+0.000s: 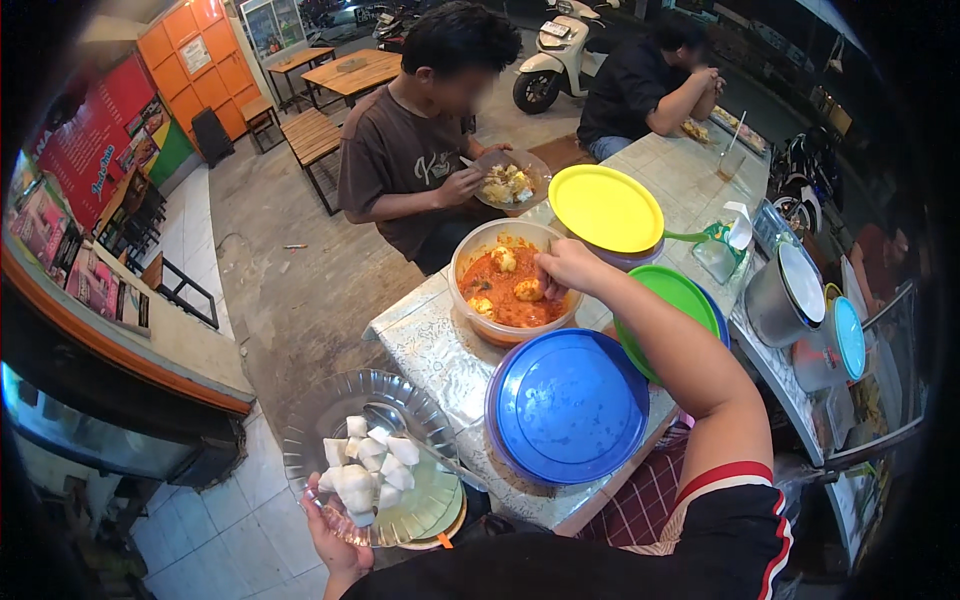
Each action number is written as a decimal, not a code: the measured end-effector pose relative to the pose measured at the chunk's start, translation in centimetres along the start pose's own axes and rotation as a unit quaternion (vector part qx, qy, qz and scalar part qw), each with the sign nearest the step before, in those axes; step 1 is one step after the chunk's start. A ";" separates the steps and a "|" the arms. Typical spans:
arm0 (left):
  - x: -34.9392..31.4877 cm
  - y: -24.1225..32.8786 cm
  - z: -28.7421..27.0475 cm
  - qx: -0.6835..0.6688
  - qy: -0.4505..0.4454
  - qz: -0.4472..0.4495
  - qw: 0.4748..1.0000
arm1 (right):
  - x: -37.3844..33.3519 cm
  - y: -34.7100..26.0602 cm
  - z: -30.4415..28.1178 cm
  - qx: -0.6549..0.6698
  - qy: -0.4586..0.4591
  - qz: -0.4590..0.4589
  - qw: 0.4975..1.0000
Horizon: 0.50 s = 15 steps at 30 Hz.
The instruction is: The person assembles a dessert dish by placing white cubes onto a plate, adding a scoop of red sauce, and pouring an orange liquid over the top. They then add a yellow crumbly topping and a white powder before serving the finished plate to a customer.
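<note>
My left hand (338,548), at the lower left, grips the edge of a clear fluted plate (298,432). White cut chunks (370,462), possibly rice cake, are heaped on it, and a spoon (382,415) lies behind them. Over at the table, my right hand (570,268) reaches into the right side of a translucent bowl (462,285) of red-orange sauce. Its fingers are closed, right by an egg (528,289); whatever they hold is hidden. Another egg (503,260) and a third (481,305) sit in the sauce.
Around the bowl on the patterned table (425,345) are containers with a blue lid (572,405), a green lid (668,320) and a yellow lid (606,208). One person (400,160) eats from a plate across the table; another (640,95) sits farther back. Metal pots (785,300) stand right.
</note>
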<state>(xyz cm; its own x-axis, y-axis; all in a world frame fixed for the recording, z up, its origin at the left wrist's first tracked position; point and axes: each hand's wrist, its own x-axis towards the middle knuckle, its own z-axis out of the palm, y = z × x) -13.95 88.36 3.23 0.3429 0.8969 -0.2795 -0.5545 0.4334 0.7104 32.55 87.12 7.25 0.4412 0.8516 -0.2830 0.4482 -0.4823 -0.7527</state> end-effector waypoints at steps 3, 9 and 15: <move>0.0 -0.1 0.2 0.007 -0.011 -0.006 1.000 | -0.5 -0.4 -0.1 0.133 0.021 0.005 0.991; -0.1 -0.4 0.0 -0.006 -0.014 -0.009 1.000 | -1.7 -1.4 0.0 0.104 0.074 -0.149 0.981; -0.5 -0.5 -0.1 0.002 -0.012 -0.011 1.000 | -3.8 -2.7 -1.3 -0.087 0.130 -0.274 0.949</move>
<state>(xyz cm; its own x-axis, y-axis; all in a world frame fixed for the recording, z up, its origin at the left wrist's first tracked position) -13.88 87.74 2.98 0.3738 0.8844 -0.2796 -0.5440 0.4532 0.7062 30.72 84.93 11.10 0.2714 0.9160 0.2955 0.7775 -0.0277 -0.6283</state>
